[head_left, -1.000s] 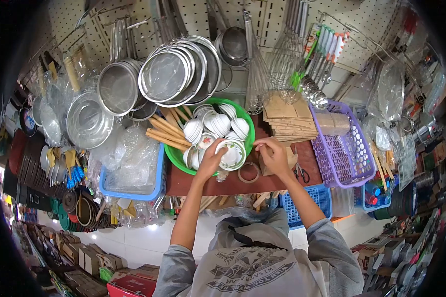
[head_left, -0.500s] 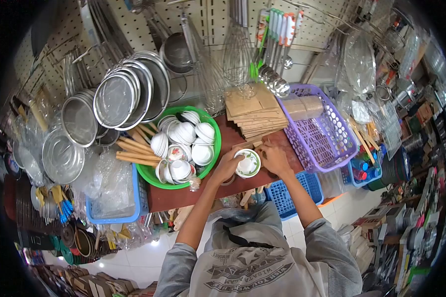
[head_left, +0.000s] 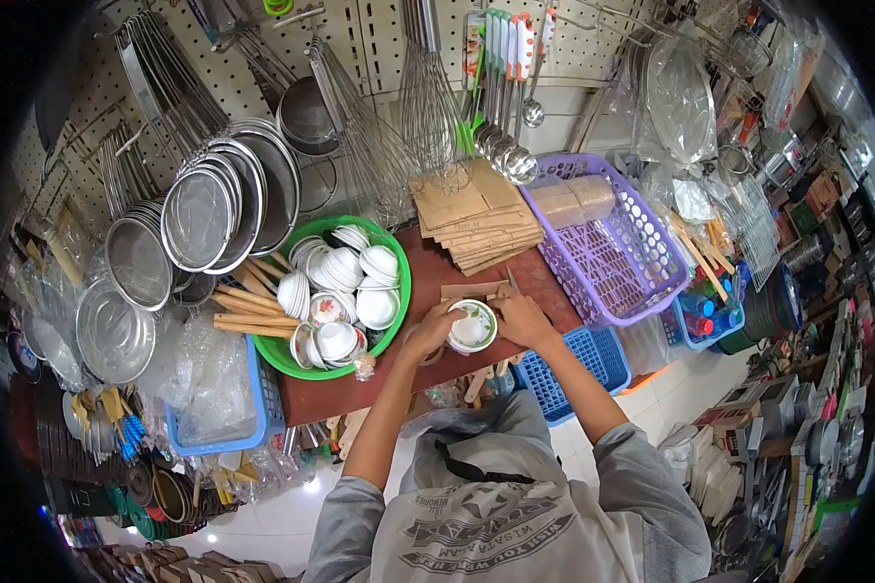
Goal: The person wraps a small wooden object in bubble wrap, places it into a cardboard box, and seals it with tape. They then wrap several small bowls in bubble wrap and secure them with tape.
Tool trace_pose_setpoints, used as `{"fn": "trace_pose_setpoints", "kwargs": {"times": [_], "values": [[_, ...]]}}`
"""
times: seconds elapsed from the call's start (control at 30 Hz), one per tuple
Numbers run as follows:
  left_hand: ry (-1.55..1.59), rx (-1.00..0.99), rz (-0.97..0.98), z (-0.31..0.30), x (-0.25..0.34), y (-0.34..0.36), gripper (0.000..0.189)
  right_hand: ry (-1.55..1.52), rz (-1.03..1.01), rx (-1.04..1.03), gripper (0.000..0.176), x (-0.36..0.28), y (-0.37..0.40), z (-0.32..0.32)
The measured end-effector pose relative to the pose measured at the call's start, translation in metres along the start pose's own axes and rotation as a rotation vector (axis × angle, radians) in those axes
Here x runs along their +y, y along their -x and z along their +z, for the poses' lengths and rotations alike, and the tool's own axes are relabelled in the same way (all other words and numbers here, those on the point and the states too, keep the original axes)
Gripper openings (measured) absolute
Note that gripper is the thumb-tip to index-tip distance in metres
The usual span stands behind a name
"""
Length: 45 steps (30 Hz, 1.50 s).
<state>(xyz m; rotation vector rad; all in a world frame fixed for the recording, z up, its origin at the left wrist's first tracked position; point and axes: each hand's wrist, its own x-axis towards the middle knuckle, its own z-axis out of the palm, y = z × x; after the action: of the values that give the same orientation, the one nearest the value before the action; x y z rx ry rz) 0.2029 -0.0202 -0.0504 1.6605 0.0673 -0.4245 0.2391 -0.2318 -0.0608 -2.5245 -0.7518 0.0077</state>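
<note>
A small white bowl with a green leaf pattern stands at the front of the red-brown table, between my hands. My left hand curls round its left side, fingertips at the rim. My right hand is closed on the bowl's right, fingers bent near the rim. From its fingers a thin grey piece sticks up; I cannot tell what it is. Just behind the bowl lies a strip of brown cardboard. Left of my hands, a green basin holds several stacks of white bowls and wooden handles.
Folded brown paper is piled behind my hands. A purple basket stands to the right, with a blue basket below the table edge. Strainers, whisks and ladles hang along the pegboard.
The whole view has shifted slightly, with things at the back now further left. My left thumb was inside the bowl and now shows nearer its rim. Both hands remain beside the bowl.
</note>
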Motion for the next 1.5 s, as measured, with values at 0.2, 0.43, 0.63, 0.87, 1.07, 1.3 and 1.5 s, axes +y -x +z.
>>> {"fn": "trace_pose_setpoints", "kwargs": {"times": [0.2,0.43,0.63,0.87,1.07,1.3,1.5], "values": [[-0.177,-0.057,0.027,-0.004,-0.023,-0.007,0.063,-0.085,-0.011,0.06,0.026,-0.004,-0.003,-0.008],[-0.2,-0.006,0.04,-0.007,-0.014,0.003,0.06,-0.084,0.007,0.053,0.023,0.0,0.0,-0.022],[-0.202,-0.031,0.047,-0.005,-0.01,0.007,0.059,0.035,-0.023,-0.041,0.027,0.014,0.001,-0.011],[-0.254,0.005,0.085,-0.006,-0.018,0.003,0.054,-0.178,0.01,-0.033,0.023,0.006,-0.002,-0.025],[-0.123,-0.051,0.111,-0.011,-0.012,0.009,0.038,-0.305,0.134,-0.089,0.018,0.014,0.0,-0.034],[-0.089,-0.08,0.123,-0.013,-0.011,0.011,0.039,0.108,0.022,0.19,0.008,0.013,0.012,-0.029],[-0.124,-0.021,0.118,-0.015,-0.02,0.007,0.032,0.164,-0.134,0.275,0.01,0.021,0.014,-0.018]]}}
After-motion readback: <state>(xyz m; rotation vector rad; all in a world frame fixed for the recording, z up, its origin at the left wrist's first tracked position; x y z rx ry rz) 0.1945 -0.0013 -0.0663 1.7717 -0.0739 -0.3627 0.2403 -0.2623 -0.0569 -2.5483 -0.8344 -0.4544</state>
